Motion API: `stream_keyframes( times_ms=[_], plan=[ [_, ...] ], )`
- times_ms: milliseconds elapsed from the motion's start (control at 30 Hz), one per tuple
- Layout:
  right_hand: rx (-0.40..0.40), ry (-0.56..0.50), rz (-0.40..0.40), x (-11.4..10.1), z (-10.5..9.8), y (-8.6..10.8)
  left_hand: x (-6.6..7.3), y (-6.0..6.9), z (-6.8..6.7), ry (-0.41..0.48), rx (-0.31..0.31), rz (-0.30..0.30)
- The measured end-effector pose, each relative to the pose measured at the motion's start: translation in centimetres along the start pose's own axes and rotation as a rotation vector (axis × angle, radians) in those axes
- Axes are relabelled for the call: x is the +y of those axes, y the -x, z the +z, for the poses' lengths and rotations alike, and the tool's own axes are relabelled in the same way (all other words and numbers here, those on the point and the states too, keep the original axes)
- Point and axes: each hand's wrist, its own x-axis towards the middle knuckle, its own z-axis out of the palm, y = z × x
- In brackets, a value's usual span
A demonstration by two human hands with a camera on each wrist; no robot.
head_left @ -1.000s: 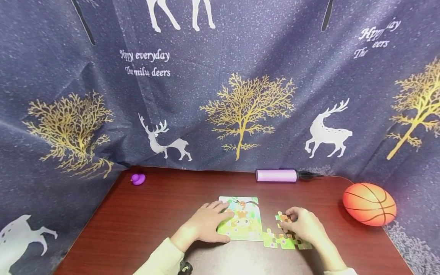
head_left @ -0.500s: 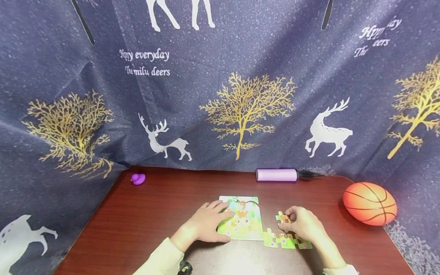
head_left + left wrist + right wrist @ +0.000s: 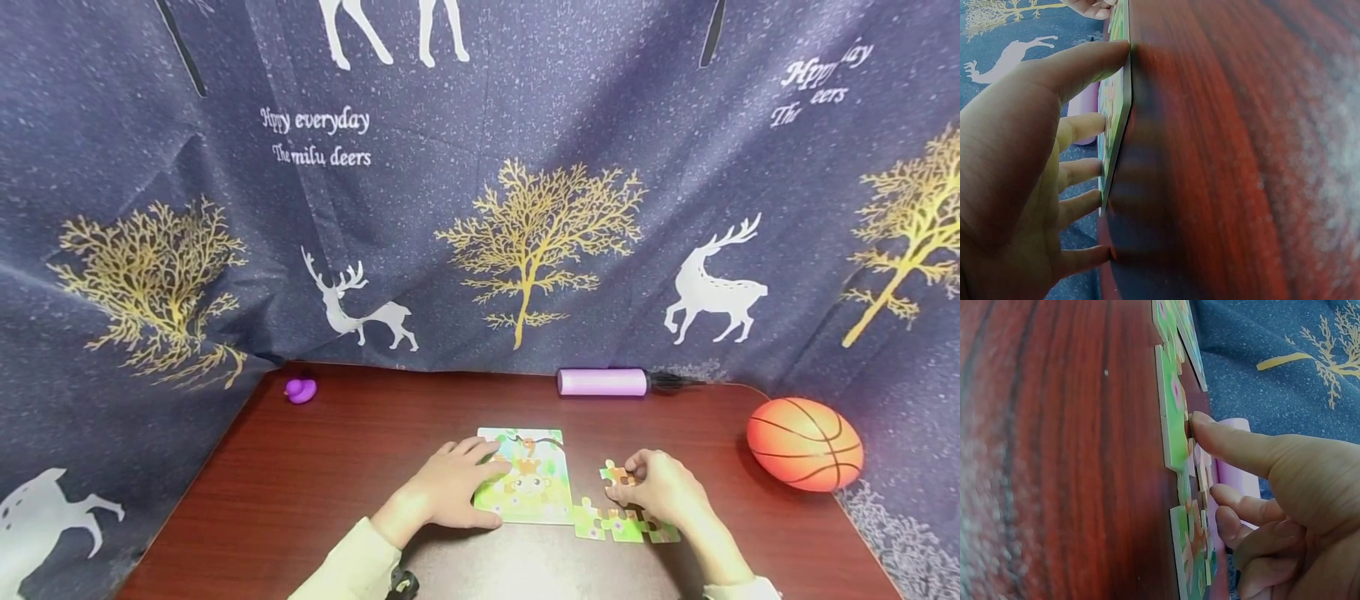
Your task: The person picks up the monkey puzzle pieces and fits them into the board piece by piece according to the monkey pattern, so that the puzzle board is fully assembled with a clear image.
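Observation:
My left hand (image 3: 452, 487) rests spread on the left side of a square monkey picture board (image 3: 532, 504). In the left wrist view, the thumb and fingers of the left hand (image 3: 1029, 150) touch the board's edge and face (image 3: 1113, 106). To the right, my right hand (image 3: 667, 492) pinches an orange-and-green puzzle piece (image 3: 613, 473) between thumb and fingers, partly hidden by them. Just below lies a row of joined green pieces (image 3: 628, 530). In the right wrist view, the right hand (image 3: 1260, 487) has its thumb down beside the green pieces (image 3: 1174, 425).
A purple duck (image 3: 301, 391) sits at the table's back left. Along the back edge lies a lilac pump (image 3: 602, 382) with a black end. An orange basketball (image 3: 806, 444) is at the right edge. Behind the brown table (image 3: 360, 425) hangs a blue patterned cloth (image 3: 420, 200).
My right thumb has shifted slightly left by the puzzle piece. The left hand and the board have stayed in place.

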Motion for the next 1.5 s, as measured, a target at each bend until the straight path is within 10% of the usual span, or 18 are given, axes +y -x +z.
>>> stream_keyframes(
  times_ms=[1500],
  plan=[
    [0.001, -0.157, -0.097, -0.49, 0.04, -0.08, 0.13, 0.09, -0.17, 0.008, -0.004, -0.009]
  ],
)
